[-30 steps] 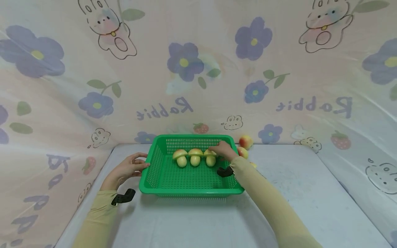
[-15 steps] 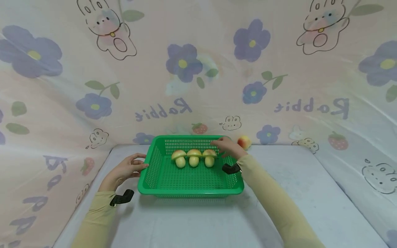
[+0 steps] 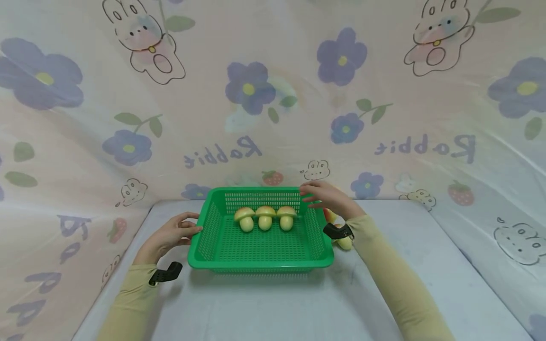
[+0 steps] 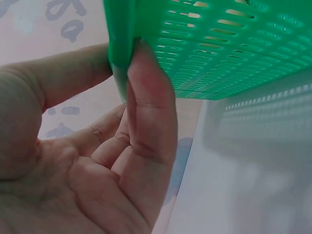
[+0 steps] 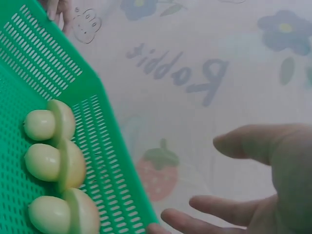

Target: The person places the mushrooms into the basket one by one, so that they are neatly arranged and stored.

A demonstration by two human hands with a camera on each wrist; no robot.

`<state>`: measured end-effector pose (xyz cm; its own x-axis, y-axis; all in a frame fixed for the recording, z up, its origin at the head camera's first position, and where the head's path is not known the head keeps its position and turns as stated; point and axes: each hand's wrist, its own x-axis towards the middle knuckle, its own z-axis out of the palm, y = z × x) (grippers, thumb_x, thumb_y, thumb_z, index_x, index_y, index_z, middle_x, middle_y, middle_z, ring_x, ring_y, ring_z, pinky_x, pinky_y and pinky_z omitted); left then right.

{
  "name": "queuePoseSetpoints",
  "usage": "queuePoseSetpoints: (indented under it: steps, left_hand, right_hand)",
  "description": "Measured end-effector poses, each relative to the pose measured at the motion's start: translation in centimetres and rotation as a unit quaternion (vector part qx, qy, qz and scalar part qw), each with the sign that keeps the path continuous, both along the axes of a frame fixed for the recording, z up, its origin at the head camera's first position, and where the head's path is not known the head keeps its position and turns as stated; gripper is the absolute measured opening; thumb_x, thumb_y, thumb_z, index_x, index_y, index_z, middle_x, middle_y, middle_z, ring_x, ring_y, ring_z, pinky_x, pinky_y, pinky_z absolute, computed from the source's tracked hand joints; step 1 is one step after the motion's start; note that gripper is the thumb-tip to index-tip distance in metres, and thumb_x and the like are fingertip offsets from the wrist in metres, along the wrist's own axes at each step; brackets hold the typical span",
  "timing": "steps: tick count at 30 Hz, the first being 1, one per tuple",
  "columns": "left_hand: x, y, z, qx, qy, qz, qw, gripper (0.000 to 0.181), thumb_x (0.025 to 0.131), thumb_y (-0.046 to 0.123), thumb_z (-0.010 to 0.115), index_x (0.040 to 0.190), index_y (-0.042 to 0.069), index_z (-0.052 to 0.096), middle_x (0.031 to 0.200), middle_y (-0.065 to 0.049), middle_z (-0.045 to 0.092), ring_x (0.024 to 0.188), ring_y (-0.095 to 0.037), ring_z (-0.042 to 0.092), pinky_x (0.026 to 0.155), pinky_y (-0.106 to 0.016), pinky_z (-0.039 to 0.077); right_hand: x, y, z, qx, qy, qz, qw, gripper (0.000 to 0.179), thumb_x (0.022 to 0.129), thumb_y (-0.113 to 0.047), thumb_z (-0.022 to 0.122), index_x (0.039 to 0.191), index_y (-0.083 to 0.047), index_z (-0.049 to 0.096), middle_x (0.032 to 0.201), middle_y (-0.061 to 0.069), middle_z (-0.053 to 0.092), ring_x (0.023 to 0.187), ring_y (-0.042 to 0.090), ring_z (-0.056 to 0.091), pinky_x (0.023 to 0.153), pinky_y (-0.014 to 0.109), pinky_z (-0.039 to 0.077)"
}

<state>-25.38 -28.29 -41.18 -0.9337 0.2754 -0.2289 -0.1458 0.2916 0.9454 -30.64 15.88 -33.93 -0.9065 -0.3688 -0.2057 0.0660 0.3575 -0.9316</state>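
Observation:
A green plastic basket stands on the table with three toy mushrooms in a row near its back wall. My left hand pinches the basket's left rim between thumb and fingers, as the left wrist view shows up close. Above the back right corner of the basket hovers my right hand, fingers spread and nothing in them. Beside the basket's right wall lie a red-yellow peach-like piece and a pale yellow mushroom-like piece, both partly hidden by the right hand and wrist.
A white cloth covers the table. Behind it and at the sides hangs a printed curtain with rabbits and flowers. Each wrist carries a black mount.
My right hand has left the rightmost mushroom in the basket and moved right and up, its fingers opening. My left hand has stayed on the rim.

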Motion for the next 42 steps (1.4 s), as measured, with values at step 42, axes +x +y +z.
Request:
queuePoseSetpoints:
  steps: [42]
  left_hand:
    - [0.2, 0.1, -0.3, 0.001, 0.0, 0.005, 1.0, 0.063, 0.093, 0.019, 0.066, 0.144, 0.003, 0.032, 0.104, -0.014, 0.06, 0.087, -0.022, 0.065, 0.076, -0.038, 0.055]
  right_hand:
    - [3.0, 12.0, -6.5, 0.005, 0.004, -0.028, 0.9996, 0.054, 0.102, -0.027, 0.048, 0.143, 0.005, 0.033, 0.144, 0.028, 0.033, 0.131, 0.047, 0.032, 0.105, 0.056, 0.031]
